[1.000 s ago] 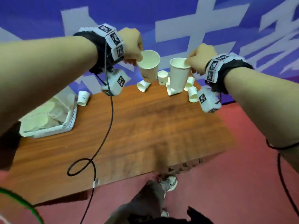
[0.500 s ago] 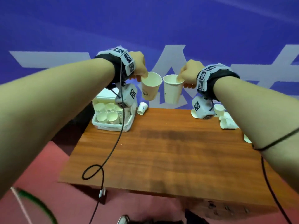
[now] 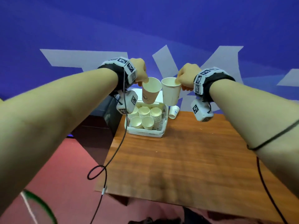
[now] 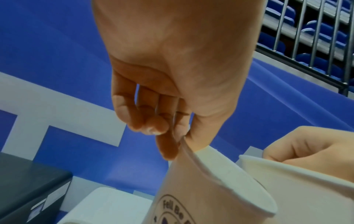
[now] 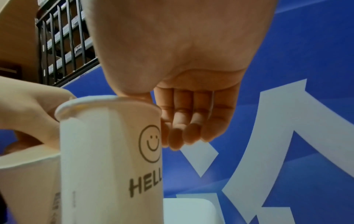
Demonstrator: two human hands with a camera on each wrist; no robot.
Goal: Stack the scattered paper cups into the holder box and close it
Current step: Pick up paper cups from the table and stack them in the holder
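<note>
The wooden worktop (image 3: 186, 159) fills the lower half of the head view, and the white holder box (image 3: 146, 133) sits at its far left corner, about 11 o'clock from the worktop's middle, its lid (image 3: 159, 96) standing open behind it. Inside are several stacks of paper cups (image 3: 144, 118), mouths up, rising above the box's low slatted wall. A single loose cup (image 3: 174, 112) rests on the worktop just beside the box at its 2 o'clock. Above the box both hands are raised, each carrying one cup. The left hand (image 3: 140, 71) pinches the rim of a printed cup (image 3: 150, 91) between thumb and forefinger, the other fingers loosely curled and idle; that cup hangs tilted, mouth toward the camera. The right hand (image 3: 186, 76) pinches the rim of a smiley cup (image 3: 171, 92) the same way, thumb inside the mouth, and this one hangs nearly upright. The two rims are near each other, though I cannot tell if they touch. These cups are likely very light, thin-walled and easy to crush, so a gentle rim pinch suits them; squeezing the side would probably dent it. Their taper should let one slide into another, provided it goes in straight, since a tilted entry may catch on the rolled lip.
</note>
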